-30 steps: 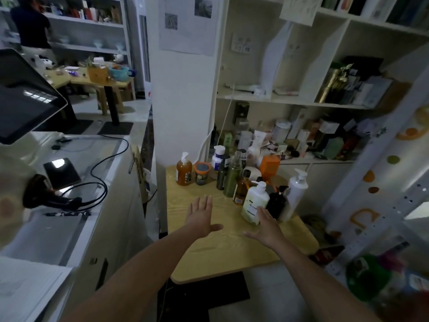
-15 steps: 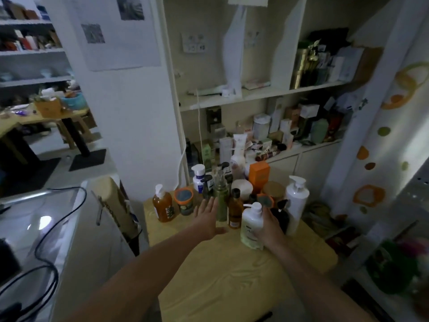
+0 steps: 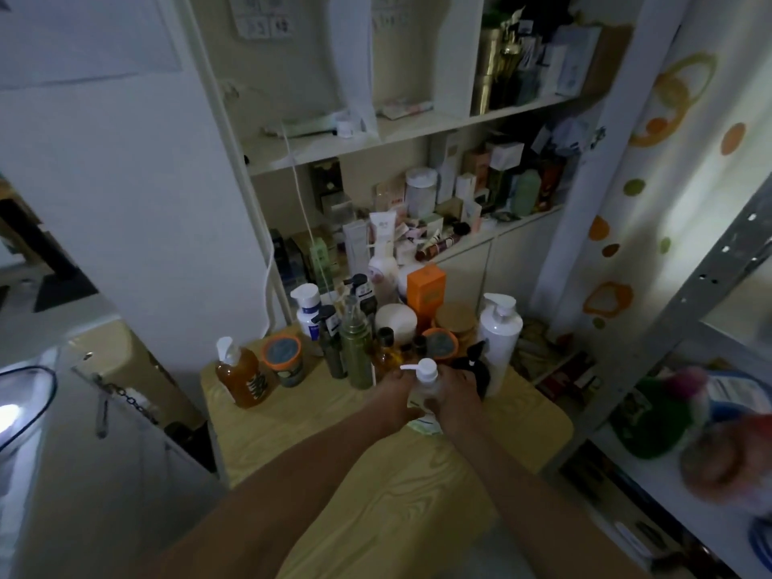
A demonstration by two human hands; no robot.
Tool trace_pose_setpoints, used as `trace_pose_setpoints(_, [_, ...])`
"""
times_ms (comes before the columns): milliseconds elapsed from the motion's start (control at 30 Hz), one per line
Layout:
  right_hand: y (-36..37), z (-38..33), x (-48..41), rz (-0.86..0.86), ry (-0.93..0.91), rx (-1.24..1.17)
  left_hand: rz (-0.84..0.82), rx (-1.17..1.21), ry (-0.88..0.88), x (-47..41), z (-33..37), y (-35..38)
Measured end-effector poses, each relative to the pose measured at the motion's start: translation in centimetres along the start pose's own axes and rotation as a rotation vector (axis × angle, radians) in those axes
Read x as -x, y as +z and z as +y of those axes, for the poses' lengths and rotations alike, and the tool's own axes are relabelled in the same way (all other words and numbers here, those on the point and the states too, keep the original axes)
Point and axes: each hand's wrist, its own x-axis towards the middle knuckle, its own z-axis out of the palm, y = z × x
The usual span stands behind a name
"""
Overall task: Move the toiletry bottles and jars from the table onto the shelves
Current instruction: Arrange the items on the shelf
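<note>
The pale pump bottle [image 3: 422, 386] stands at the front of the cluster on the wooden table [image 3: 334, 436], its white pump head poking up between two hands. The left hand [image 3: 392, 397] curls round its left side and the right hand [image 3: 457, 397] wraps the right side, fingers closed on the body; whether its base has left the tabletop I cannot tell.

Just behind the right hand is a black pump bottle [image 3: 476, 367], with a tall white pump bottle [image 3: 499, 336] beside that. Close to the left knuckles are an olive-green spray bottle [image 3: 356, 353] and a small amber bottle [image 3: 386, 353].

The likely trouble is a careless lift: knuckles or the pump spout could clip these narrow, upright neighbours (they stand nearly touching) and one fall may topple several. The lower shelf [image 3: 480, 227] is already packed with boxes and tubes, so pushing the bottle in there could shove something off; the upper shelf [image 3: 317, 154] shows bare board.
</note>
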Motion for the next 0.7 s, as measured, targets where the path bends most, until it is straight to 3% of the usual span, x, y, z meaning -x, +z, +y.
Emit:
trace_pose_setpoints(167, [-0.7, 0.0, 0.9, -0.005, -0.049, -0.098, 0.008, -0.07, -0.017, -0.1, -0.3, 0.3])
trace_pose_setpoints(433, [-2.5, -0.4, 4.6, -0.068, 0.041, -0.345, 0.022, -0.059, -0.01, 1.9, 0.6, 0.3])
trace_pose_setpoints(567, [-4.1, 0.1, 7.3, -0.085, 0.062, -0.405, 0.038, 0.06, -0.014, 4.0, 1.9, 0.3])
trace_pose_setpoints(700, [-6.9, 0.8, 10.5, -0.061, 0.079, -0.473, -0.042, 0.331, 0.0, 7.0, 4.1, 0.8])
